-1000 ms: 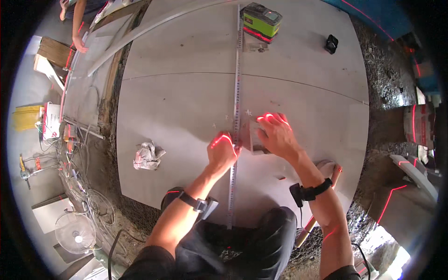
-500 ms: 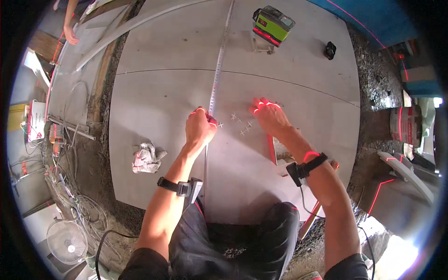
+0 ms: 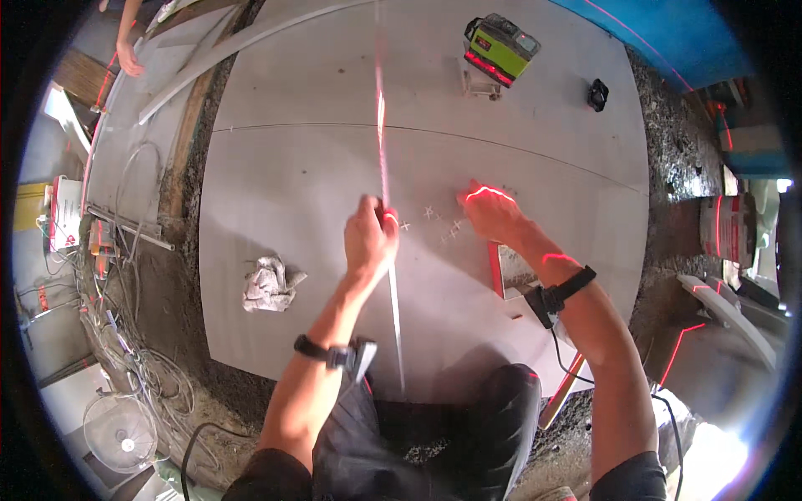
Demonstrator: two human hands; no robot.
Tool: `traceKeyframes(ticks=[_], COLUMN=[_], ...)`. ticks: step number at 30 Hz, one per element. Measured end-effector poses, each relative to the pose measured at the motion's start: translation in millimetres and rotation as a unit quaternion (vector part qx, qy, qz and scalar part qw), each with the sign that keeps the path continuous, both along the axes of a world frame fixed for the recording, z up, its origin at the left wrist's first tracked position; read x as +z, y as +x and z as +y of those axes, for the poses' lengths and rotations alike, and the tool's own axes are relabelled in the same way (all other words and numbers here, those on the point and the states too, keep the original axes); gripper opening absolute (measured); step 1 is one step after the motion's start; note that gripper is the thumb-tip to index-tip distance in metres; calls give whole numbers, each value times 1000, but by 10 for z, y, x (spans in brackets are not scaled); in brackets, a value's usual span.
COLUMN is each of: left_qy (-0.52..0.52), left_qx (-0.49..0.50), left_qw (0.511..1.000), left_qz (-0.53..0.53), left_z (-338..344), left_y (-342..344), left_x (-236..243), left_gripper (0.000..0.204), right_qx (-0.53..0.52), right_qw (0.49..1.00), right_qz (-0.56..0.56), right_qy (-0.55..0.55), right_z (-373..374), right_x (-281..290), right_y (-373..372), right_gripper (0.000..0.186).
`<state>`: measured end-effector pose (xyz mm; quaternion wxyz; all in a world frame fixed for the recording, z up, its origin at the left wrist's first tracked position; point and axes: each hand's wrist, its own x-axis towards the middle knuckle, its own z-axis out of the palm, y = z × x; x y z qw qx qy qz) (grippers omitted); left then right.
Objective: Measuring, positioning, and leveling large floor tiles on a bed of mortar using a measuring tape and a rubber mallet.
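Note:
My left hand (image 3: 370, 238) is closed around a long, thin tape measure blade (image 3: 395, 326) running lengthwise over the large grey tiles (image 3: 326, 175). Beyond that hand the blade is blurred and lit red by a laser line. To the right, my right hand (image 3: 494, 215) rests low over the tile with its fingers bunched together. Its fingertips are hidden, so whatever they may hold does not show. Between the hands lie several small white cross-shaped tile spacers (image 3: 431, 213). A red-edged open box (image 3: 498, 269) sits partly under my right forearm.
A green laser level (image 3: 501, 50) stands at the far right of the tiles, near a small black object (image 3: 596, 95). A crumpled rag (image 3: 271, 284) lies at left. Tangled cables (image 3: 150, 359) and a fan (image 3: 121, 430) are farther left. Another person's hand (image 3: 129, 60) shows top left.
My left hand has shifted slightly right with the blade. The blade's far part has swung left and its near part right. My right hand has barely moved, its fingers still bunched.

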<state>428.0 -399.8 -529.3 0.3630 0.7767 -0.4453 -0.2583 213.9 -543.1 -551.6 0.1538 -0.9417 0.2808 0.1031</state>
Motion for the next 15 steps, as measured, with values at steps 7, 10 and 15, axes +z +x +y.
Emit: traceKeyframes(ticks=[7,10,15], left_qy=[-54,25,86], left_qx=[12,-206,-260], left_qw=[956,954,939], left_qz=[-289,-217,-207], left_z=[-232,-288,-205], left_y=[-20,-150,-174], left_x=[-63,-36,-150], left_gripper=[29,33,15], right_qx=[-14,-46,-41], right_qw=[998,999,998], right_qz=[30,1,-6], right_qy=[-60,20,-40], right_z=[152,66,139], right_x=[38,-13,-13], right_y=[-2,-54,6], right_gripper=[15,14,15])
